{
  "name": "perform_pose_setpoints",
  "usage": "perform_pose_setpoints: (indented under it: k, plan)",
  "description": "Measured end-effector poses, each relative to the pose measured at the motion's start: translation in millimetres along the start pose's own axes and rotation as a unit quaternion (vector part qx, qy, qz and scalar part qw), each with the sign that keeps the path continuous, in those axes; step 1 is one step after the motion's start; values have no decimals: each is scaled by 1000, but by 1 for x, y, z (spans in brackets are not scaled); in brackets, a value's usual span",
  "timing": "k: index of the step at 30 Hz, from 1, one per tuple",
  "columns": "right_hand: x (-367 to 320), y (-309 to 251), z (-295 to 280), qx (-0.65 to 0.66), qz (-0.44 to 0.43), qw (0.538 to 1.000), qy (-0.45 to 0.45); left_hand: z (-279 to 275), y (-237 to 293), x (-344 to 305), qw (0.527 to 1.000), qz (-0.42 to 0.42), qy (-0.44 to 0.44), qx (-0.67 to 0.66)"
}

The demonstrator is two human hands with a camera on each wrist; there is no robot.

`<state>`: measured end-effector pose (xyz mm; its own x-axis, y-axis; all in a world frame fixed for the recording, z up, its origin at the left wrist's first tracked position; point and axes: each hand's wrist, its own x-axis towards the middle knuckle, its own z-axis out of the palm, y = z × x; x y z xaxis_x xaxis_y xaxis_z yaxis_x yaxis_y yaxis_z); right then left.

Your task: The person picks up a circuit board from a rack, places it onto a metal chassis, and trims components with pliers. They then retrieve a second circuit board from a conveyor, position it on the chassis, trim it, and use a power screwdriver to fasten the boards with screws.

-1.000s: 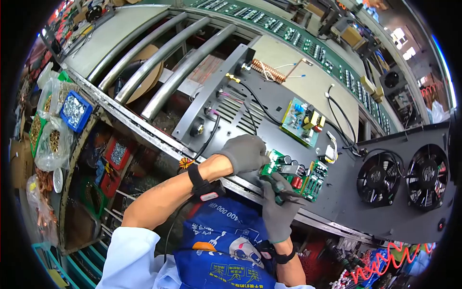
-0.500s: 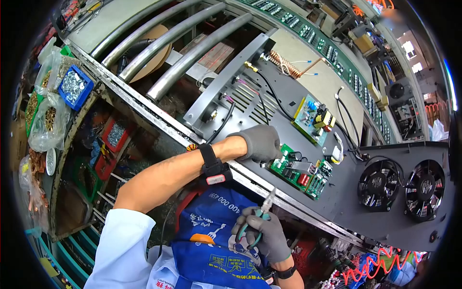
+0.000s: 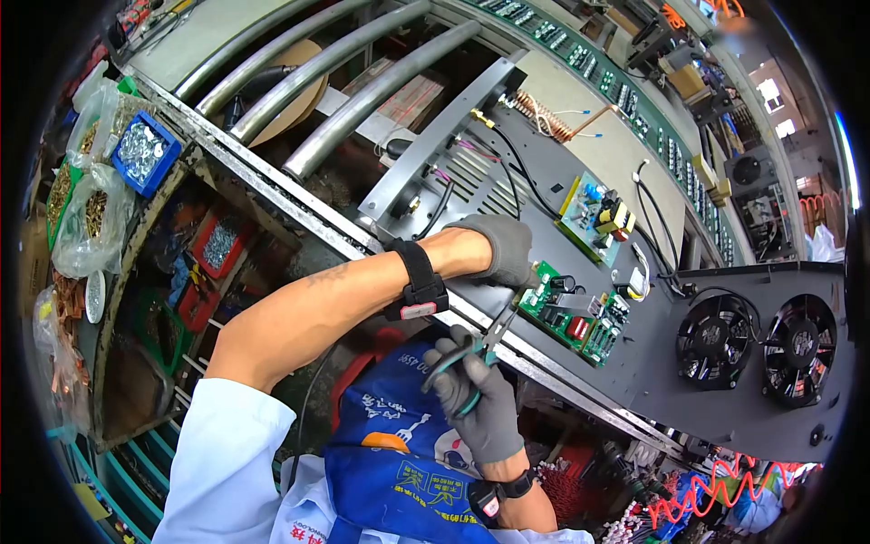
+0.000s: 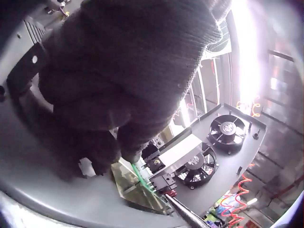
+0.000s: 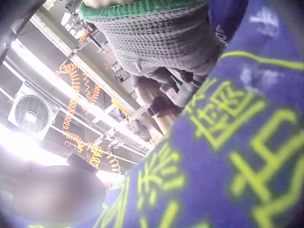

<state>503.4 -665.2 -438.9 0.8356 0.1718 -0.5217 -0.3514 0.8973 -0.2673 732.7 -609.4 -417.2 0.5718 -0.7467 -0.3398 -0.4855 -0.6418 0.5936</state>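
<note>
Gripping a green circuit board (image 3: 569,313) and a pair of pliers (image 3: 490,349)

With the left hand (image 3: 497,251), gloved in grey and curled at the centre of the head view, gripping the circuit board at its upper left corner. In the left wrist view, fingertips close against its green edge, partly in shadow. With the right hand (image 3: 487,412), also gloved, holding the pliers by their green handles at the lower centre, nose pointing up and right, near the metal rail (image 3: 544,363) and apart from the circuit board. In front of the blue apron (image 3: 390,435), keeping to the near side of the rail.

Beneath the circuit board, right of centre, a dark metal chassis (image 3: 652,372). Farther up on it, a second board (image 3: 594,213) with a yellow-wrapped part; left of that, a black cable (image 3: 523,172). Toward the upper middle, a copper coil (image 3: 544,122). At the right, side by side on an upright-looking panel, two black fans (image 3: 757,344).

At the upper left, thick metal tubes (image 3: 372,100) across the frame; farther left, a blue tray (image 3: 145,152) of small metal parts, and below it a red tray (image 3: 216,247).
</note>
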Motion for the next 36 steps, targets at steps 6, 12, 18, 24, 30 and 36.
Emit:
perform_pose_setpoints:
  k: [6,12,18,24,30,36]
  plan:
    - [18,-1,3,68,-25,997,-8,-2,1,0,1000,-16,-22,-7]
    - [27,5,14,86,-63,994,-16,-1,1,0,1000,-18,-12,8]
    - [30,11,14,97,-79,992,31,-3,6,-3,999,-29,1,23]
    - [33,6,-2,183,-21,978,-101,-3,12,5,997,-66,-18,28]
    - [29,8,10,110,-54,992,20,1,16,3,997,-66,1,37]
    - [26,9,8,9,-87,996,31,1,20,3,997,-75,-5,27]
